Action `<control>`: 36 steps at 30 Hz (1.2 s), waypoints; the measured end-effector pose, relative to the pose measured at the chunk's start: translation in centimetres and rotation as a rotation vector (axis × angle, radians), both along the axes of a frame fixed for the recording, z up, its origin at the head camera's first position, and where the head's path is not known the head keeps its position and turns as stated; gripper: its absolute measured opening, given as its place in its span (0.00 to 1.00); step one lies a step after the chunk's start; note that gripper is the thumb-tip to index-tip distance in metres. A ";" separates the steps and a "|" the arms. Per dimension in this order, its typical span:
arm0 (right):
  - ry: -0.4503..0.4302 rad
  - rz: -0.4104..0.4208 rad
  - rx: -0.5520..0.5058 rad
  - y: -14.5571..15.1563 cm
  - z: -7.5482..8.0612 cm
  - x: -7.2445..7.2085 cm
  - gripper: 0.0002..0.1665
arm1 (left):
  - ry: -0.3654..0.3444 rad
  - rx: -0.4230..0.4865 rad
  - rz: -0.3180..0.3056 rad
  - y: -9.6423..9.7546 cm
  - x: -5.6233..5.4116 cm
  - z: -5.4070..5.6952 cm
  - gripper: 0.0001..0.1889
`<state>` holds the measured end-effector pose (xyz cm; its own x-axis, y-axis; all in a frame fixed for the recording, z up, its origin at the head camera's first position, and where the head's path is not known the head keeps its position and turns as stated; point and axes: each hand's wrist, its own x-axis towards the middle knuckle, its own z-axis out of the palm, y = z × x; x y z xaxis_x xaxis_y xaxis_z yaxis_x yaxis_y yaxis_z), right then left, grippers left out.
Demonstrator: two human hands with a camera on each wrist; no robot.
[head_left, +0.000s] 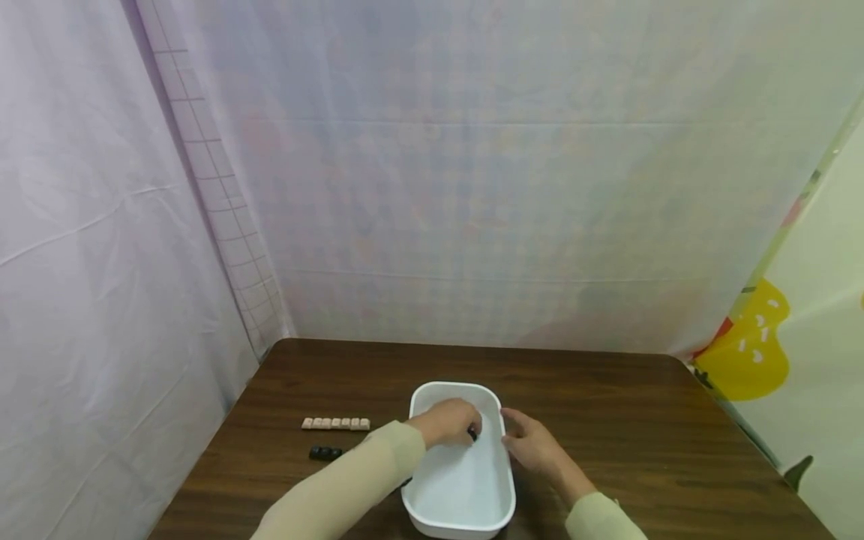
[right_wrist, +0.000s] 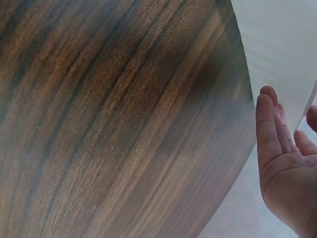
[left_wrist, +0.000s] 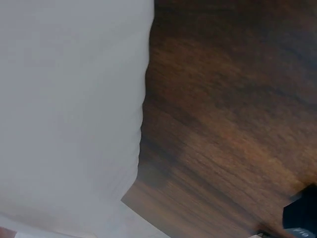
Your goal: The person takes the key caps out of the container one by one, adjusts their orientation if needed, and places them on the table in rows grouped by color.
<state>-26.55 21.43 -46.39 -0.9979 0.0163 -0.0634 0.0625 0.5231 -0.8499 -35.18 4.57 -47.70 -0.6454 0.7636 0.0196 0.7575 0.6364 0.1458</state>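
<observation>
My left hand [head_left: 451, 421] reaches down inside a white rectangular bin [head_left: 462, 491]. It pinches a small black keycap [head_left: 472, 433], mostly covered by the fingers. On the bin's right side, my right hand [head_left: 533, 448] touches the rim with its fingertips. The right wrist view shows that hand's fingers [right_wrist: 267, 130] fairly straight against the bin's outer wall. Left of the bin lies a short row of black keycaps [head_left: 325, 453], partly hidden by my left sleeve. Behind it runs a row of beige keycaps [head_left: 335, 424]. The left wrist view catches one black keycap [left_wrist: 301, 214] at its corner.
Everything stands on a dark brown wooden table [head_left: 607, 420]. A pale curtain [head_left: 472, 187] hangs behind its far edge, with another white sheet [head_left: 88, 262] at the left. A sheet with a yellow printed shape [head_left: 749, 352] hangs at the right.
</observation>
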 end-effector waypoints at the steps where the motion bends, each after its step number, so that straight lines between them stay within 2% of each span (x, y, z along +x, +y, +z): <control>1: 0.000 0.000 -0.001 0.0 0.1 0.1 0.32 | -0.007 0.007 0.008 0.0 0.0 0.0 0.06; 6: 0.002 -0.005 -0.017 -0.1 0.1 0.2 0.32 | -0.021 0.017 0.030 -0.3 0.1 -0.1 0.10; 11: 0.008 -0.001 -0.024 -0.1 -0.1 0.1 0.32 | -0.001 0.024 0.029 -0.6 0.1 0.2 0.12; 18: -0.012 0.008 -0.035 0.0 -0.2 0.1 0.33 | -0.073 0.125 0.099 -1.4 0.1 1.5 0.09; 23: 0.002 -0.004 -0.064 -0.2 -0.1 0.2 0.32 | -0.063 0.176 0.098 -2.5 0.2 2.6 0.12; 29: 0.026 0.000 -0.074 -0.2 -0.2 0.1 0.31 | -0.142 0.310 0.148 -4.2 0.1 3.7 0.12; 32: 0.025 0.001 -0.081 -0.2 -0.1 0.2 0.31 | -0.136 0.390 0.152 -5.3 -0.1 4.2 0.12; 36: 0.016 -0.002 -0.097 -0.3 -0.1 0.2 0.31 | -0.169 0.504 0.205 -6.9 -0.2 4.9 0.11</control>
<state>-26.30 21.14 -46.45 -0.9987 0.0125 -0.0487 0.0492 0.4385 -0.8974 -35.38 -2.36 -42.81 -0.8049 0.5459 0.2325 0.5658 0.5881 0.5780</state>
